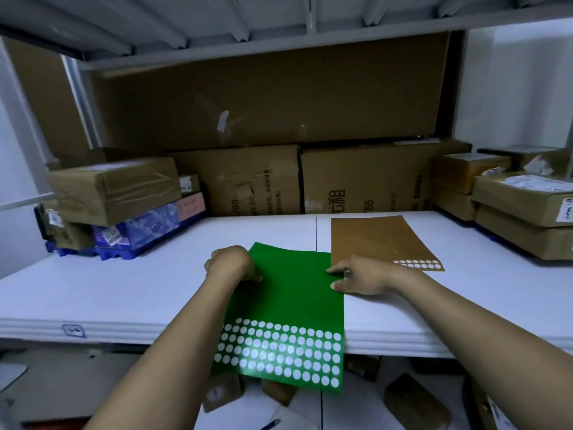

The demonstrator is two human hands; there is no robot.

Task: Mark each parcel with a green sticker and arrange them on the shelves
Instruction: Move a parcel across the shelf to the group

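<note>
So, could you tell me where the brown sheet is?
The brown sheet lies flat on the white shelf, right of centre in the head view, just right of the green sheet, its near corner under the right hand.

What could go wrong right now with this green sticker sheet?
The green sheet overhangs the front edge of the shelf; if the right hand lifts, it may slide off toward the boxes below. The left hand, curled at its left edge, could crease it. The brown sheet lies close by, so stickers might get mixed up.
</note>
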